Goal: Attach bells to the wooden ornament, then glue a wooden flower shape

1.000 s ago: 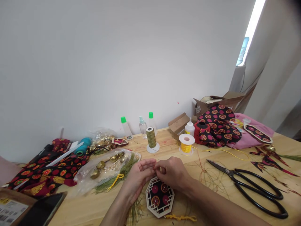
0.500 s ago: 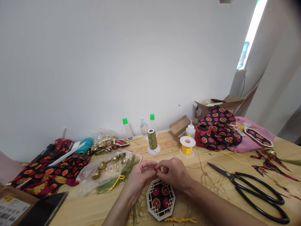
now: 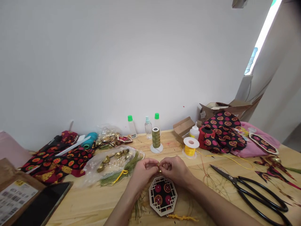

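Observation:
My left hand (image 3: 143, 173) and my right hand (image 3: 175, 171) meet fingertip to fingertip over the wooden table (image 3: 94, 204). Between them they pinch a small gold bead (image 3: 159, 169) at the top of an octagonal white-framed ornament (image 3: 163, 195) with black and red patterned cloth inside. The ornament lies flat just below my hands. A yellow cord (image 3: 181, 217) trails from its lower edge. Green tassel threads (image 3: 137, 207) lie under my left wrist.
Large black scissors (image 3: 256, 194) lie at the right. Behind my hands stand an olive thread cone (image 3: 155, 139), a yellow cord spool (image 3: 190, 147), a glue bottle (image 3: 194, 131) and small bottles (image 3: 148, 127). A bag of gold bells (image 3: 110, 161), patterned fabric (image 3: 56, 161), a phone (image 3: 41, 207) and boxes (image 3: 223, 108) surround them.
The camera has tilted and shifted a little, so everything sits slightly further right. My fingertips have closed in tighter on the bead at the ornament's top.

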Available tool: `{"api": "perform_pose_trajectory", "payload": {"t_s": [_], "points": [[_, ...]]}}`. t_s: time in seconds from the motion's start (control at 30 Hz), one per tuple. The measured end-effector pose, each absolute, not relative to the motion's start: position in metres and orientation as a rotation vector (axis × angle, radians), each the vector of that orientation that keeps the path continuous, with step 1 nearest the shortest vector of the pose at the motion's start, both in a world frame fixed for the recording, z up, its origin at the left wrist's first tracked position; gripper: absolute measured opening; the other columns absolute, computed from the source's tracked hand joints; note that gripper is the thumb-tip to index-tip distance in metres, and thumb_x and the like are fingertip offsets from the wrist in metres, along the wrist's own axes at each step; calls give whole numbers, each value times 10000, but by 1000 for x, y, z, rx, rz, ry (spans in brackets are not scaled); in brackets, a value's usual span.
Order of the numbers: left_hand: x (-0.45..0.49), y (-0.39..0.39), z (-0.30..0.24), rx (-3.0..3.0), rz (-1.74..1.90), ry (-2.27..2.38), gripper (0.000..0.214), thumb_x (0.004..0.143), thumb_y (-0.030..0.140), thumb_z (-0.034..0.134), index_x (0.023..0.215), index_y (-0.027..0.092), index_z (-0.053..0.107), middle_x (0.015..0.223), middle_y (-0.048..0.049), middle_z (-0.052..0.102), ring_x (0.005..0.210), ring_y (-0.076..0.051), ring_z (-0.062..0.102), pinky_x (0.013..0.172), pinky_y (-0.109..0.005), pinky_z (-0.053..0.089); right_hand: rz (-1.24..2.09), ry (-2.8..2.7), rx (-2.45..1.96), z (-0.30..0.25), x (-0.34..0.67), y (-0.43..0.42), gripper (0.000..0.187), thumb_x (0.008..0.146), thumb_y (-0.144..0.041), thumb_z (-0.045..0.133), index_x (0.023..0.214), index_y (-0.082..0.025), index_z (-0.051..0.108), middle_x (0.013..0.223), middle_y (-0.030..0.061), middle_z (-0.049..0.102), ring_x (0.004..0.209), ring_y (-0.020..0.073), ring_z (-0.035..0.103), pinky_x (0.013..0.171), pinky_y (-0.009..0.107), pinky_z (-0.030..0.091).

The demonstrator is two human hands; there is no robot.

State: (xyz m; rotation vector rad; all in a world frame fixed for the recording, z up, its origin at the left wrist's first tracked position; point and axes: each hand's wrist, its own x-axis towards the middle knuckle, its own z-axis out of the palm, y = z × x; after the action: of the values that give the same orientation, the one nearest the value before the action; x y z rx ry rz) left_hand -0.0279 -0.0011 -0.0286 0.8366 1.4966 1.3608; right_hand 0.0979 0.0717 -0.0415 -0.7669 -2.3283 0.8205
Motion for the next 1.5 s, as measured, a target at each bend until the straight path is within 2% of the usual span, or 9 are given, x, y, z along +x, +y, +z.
{"api": "perform_pose_trajectory", "payload": {"t_s": [0.33,0.57,1.0,1.17,1.33,1.5], "points": [[-24,-3,-23,844,1374,1529,182,468,111,623,648,117,604,616,-23,645,592,-129,566,608,-243,431,854,-2457,-686,-41,100,78,168,654,-189,491,664,-196,658,467,-38,536,419,64,408,419,157,272],[-25,-3,-26,855,1355,1546,170,479,96,597,647,120,606,614,-24,648,576,-121,563,586,-233,429,654,-2409,-792,-30,99,68,142,605,-162,507,562,-184,641,424,-36,514,397,68,385,426,168,282],[-33,2,-40,972,1347,1671,152,536,200,598,650,117,656,617,-65,677,573,-164,593,557,-256,443,639,-2332,-678,-38,99,68,186,652,-173,495,601,-181,673,445,-17,556,403,67,415,454,166,327],[-33,1,-38,1084,1386,1758,159,573,233,591,670,133,669,676,-64,684,640,-185,602,609,-271,451,901,-2193,-751,-47,95,71,186,656,-224,502,618,-141,664,396,-21,508,369,59,387,382,155,294],[-29,-2,-27,1174,1434,1808,125,583,235,600,651,154,666,717,-51,676,722,-187,590,695,-271,445,1264,-2044,-814,-47,91,73,185,642,-244,498,623,-112,627,395,-19,515,343,66,423,338,154,295],[-27,-2,-25,1185,1430,1793,134,605,247,598,676,150,655,701,-48,673,663,-176,600,640,-262,463,1373,-2001,-802,-45,92,73,163,625,-248,524,663,-119,619,377,-43,496,342,66,437,346,154,313]]}}
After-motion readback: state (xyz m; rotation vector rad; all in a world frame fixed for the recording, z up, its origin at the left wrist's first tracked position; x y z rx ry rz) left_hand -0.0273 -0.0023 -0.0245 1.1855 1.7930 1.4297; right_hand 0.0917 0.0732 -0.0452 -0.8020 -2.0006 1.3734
